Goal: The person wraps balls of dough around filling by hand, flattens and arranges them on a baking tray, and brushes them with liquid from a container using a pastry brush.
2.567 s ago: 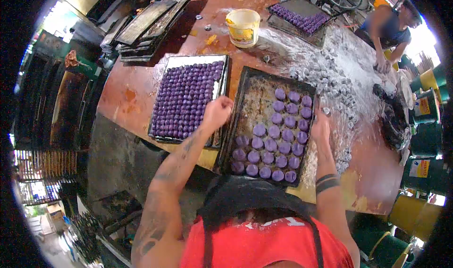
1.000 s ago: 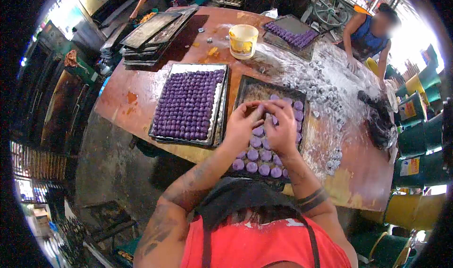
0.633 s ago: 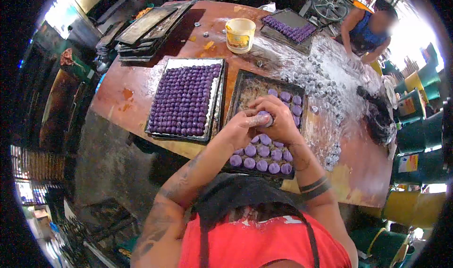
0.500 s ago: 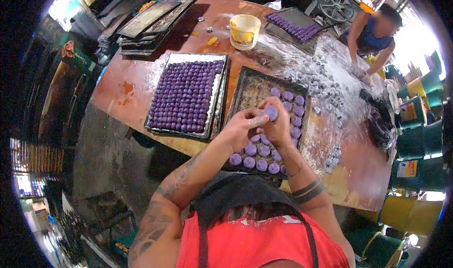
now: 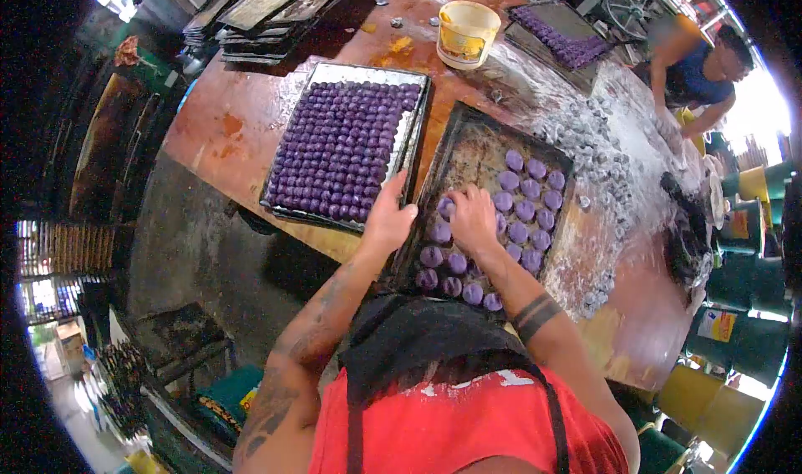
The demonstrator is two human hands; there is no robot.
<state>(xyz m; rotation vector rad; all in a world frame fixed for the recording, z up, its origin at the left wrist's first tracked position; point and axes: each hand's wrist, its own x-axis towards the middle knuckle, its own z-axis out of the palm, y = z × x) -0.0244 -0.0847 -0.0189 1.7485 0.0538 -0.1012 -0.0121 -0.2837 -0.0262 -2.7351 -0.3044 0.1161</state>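
A worn dark baking tray in front of me carries rows of flattened purple dough rounds. My right hand is over its left part, with fingertips closed on one purple dough round at tray level. To the left, my left hand is by the near right edge of another tray, thumb spread from the fingers and nothing visible in it. That tray holds many small dark purple balls in tight rows.
Beyond the trays stands a yellow-and-white bucket. Stacked flat trays lie at the back left. Floured pale pieces are scattered at right, near another tray of purple pieces. A co-worker leans over the far right side.
My hands have separated: the right lowered a dough round to the tray, while the left moved to the ball tray. The view has shifted slightly.
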